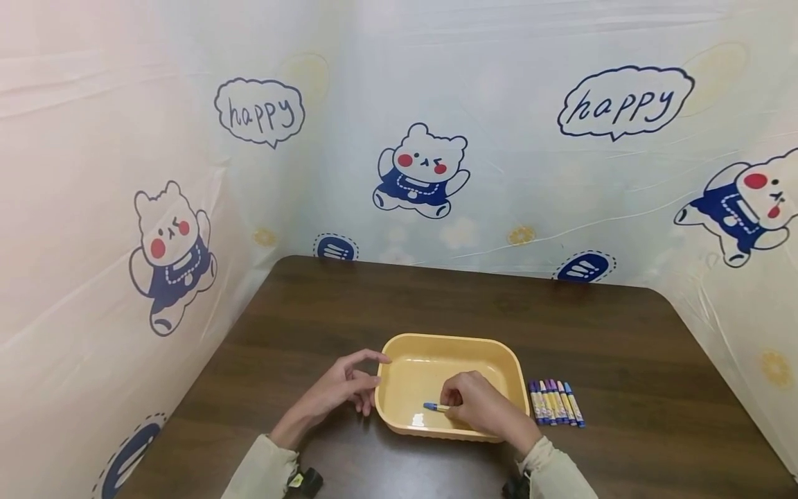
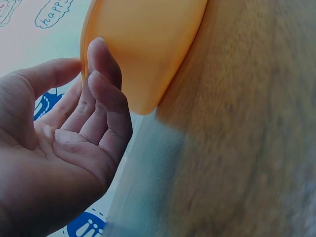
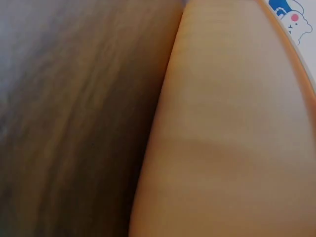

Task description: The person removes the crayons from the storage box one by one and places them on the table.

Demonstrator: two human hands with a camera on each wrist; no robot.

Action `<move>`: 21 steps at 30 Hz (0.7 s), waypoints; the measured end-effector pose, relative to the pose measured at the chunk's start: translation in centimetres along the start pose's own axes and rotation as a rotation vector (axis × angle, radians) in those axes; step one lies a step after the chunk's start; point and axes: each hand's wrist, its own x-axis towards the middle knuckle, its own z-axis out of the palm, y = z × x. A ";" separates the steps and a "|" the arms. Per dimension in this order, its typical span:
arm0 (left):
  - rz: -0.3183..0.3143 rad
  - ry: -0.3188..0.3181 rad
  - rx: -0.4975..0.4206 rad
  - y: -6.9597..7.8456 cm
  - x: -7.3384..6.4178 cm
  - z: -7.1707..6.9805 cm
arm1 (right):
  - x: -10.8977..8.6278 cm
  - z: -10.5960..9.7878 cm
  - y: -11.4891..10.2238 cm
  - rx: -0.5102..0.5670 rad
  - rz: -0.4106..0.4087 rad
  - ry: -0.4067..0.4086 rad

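A yellow rectangular tray (image 1: 449, 337) stands on the table. Inside it, my right hand (image 1: 483, 405) pinches a crayon (image 1: 431, 406) whose blue end points left; the fingers cover the rest of it. At the tray's left side my left hand (image 1: 339, 384) has its index finger and thumb at the rim, the other fingers loosely bent below. The left wrist view shows this left hand (image 2: 74, 123) beside the tray's outer wall (image 2: 143, 54). In the right wrist view the tray wall (image 3: 227, 123) fills much of the picture and the hand is hidden.
Just right of the tray, several crayons (image 1: 555, 403) with purple, blue and pale ends lie side by side in a row. Dark wood tabletop (image 1: 349, 298) surrounds everything. A printed curtain (image 1: 499, 229) hangs behind the table and along its sides.
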 end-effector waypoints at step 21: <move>0.014 0.002 -0.018 -0.1 0.0 0.1 | -2.7 -2.2 -0.1 0.004 0.032 0.223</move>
